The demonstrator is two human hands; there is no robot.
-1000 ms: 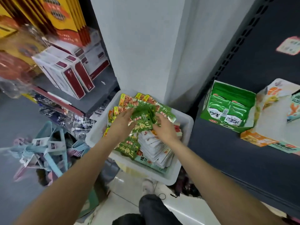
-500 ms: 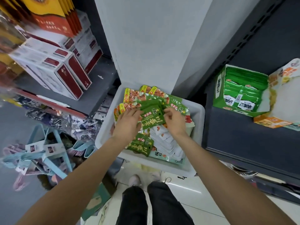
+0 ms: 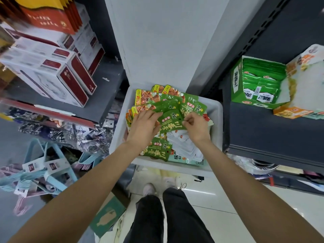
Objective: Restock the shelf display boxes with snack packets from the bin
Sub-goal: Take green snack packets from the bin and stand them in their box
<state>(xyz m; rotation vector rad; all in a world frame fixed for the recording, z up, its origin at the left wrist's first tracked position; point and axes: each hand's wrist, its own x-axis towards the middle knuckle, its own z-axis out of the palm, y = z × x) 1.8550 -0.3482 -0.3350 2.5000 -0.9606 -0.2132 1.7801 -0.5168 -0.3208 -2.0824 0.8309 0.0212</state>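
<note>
Packets (image 3: 172,120) of green snacks lie in the white bin (image 3: 214,120), and both hands hold a small bunch just above it. They look light, thin, bendy and a bit slippery, so pinching the edges seems best. The left hand (image 3: 143,127) grips one side with curled fingers. The right hand (image 3: 196,127) pinches the other side. Both arms reach straight forward and down.

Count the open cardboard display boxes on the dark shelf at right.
2: a green cardboard display box holding green packets, at the shelf's left; an orange-and-white cardboard display box touching its right side, cut off by the frame edge. More may sit beyond view.
</note>
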